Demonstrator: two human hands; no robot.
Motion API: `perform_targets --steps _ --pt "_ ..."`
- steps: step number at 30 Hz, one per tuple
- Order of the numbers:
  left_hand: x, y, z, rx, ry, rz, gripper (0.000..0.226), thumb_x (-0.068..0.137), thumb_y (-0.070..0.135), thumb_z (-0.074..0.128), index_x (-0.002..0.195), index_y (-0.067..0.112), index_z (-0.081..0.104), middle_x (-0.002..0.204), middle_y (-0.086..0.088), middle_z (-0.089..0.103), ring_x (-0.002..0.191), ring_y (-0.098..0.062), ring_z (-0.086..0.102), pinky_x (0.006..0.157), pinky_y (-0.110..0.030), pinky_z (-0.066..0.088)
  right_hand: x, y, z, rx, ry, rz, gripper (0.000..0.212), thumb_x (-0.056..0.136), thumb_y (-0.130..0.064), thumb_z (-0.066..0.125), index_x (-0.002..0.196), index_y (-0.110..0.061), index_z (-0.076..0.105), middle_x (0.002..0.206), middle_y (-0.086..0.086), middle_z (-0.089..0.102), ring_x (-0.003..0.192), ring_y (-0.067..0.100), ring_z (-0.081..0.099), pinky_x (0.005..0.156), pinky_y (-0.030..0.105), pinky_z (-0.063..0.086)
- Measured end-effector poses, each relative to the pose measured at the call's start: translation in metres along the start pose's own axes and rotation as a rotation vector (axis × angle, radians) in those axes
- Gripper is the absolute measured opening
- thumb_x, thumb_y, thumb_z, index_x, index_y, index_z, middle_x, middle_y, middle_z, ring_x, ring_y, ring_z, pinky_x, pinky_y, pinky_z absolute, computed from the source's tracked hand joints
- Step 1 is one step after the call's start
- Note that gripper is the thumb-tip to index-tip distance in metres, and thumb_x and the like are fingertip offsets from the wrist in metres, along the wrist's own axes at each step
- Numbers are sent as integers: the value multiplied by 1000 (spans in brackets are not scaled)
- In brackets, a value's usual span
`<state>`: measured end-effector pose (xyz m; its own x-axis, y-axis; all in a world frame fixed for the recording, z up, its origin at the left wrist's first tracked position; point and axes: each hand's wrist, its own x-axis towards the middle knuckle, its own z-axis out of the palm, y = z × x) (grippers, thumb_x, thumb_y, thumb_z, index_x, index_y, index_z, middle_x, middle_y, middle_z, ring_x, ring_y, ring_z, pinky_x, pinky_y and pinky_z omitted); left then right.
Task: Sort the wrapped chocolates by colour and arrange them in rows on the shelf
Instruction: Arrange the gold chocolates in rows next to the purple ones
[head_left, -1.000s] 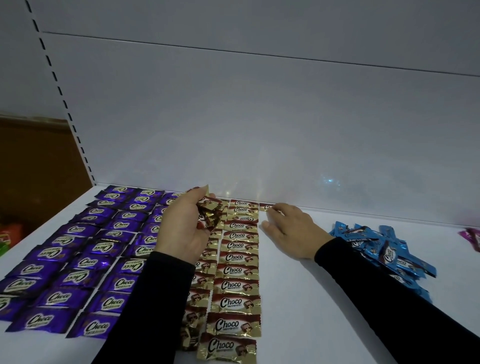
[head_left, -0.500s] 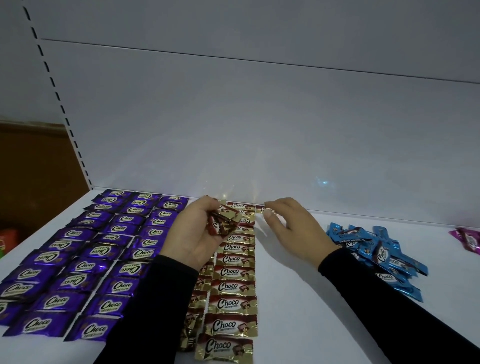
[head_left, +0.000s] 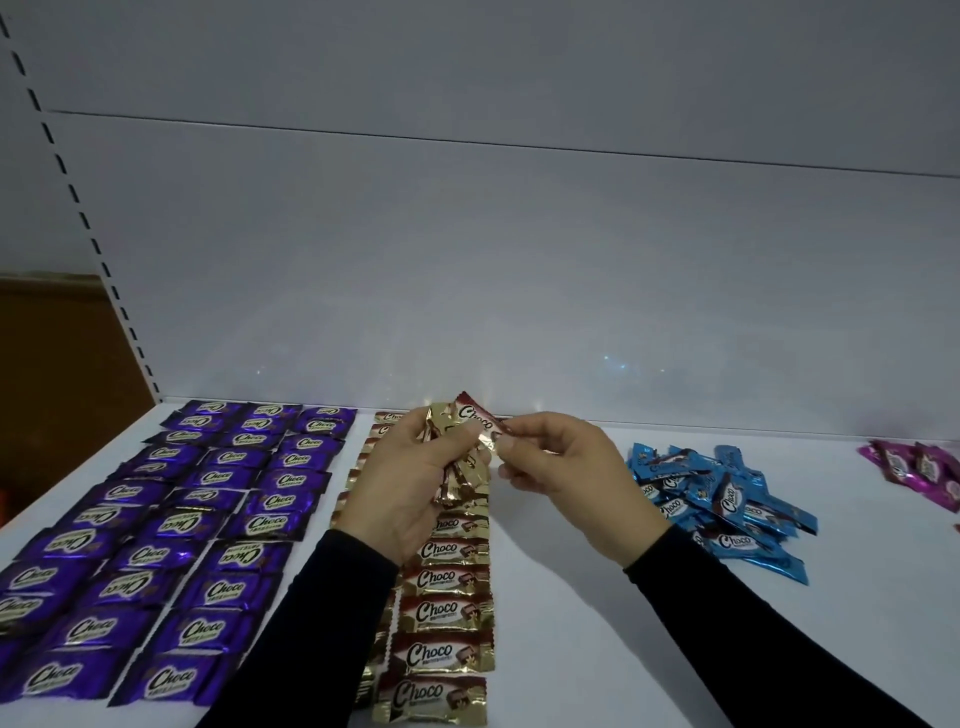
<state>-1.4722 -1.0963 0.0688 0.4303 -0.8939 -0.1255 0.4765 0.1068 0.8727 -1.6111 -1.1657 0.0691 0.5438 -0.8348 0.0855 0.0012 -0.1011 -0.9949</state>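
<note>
Chocolates in gold wrappers sit bunched in the left hand, fingers curled round them, above the gold rows. Right hand, just beside, pinches the top chocolate.

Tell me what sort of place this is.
Probably a shop, at a display shelf. Signs: a white back panel with a slotted upright, as on retail shelving, and many identical "Choco" sweets laid out by colour, with purple rows, gold rows and a blue pile.
</note>
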Motion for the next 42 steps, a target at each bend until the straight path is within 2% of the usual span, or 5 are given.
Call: perform_targets --steps 5,30,33,39,42 --pt "3 3 -2 -11 100 -1 6 93 6 65 99 6 65 76 -9 70 54 -14 61 46 -25 51 3 -1 -9 144 25 76 12 93 -4 63 102 -5 70 80 5 71 71 13 67 68 22 56" --pt "-1 8 -1 -27 12 -120 18 75 10 76 90 10 66 66 -3 64 46 -10 53 37 -18 42 8 -14 -12 402 6 280 9 94 -9 61 96 -3 67 73 5 70 63 11 65 52 15 52" --pt "1 8 -4 -46 90 -84 9 85 5 71 94 7 67 68 -4 64 45 -9 54 37 -19 43 16 -10 -21 252 107 223 5 93 -9 64 95 -5 67 74 4 70 60 10 65 51 16 50" --pt "6 12 -10 -80 181 -65 14 88 9 71 101 6 67 71 -4 64 47 -9 56 37 -20 45 42 15 -37 -682 276 88 6 90 -22 65 92 -18 65 77 -2 73 57 1 67 47 12 41" --pt "6 13 -11 -90 183 -65 9 88 10 71 96 8 66 70 -4 64 47 -8 56 37 -20 45 55 24 -35 -819 251 110 12 90 -23 63 95 -13 66 87 3 72 76 17 72 71 25 53"
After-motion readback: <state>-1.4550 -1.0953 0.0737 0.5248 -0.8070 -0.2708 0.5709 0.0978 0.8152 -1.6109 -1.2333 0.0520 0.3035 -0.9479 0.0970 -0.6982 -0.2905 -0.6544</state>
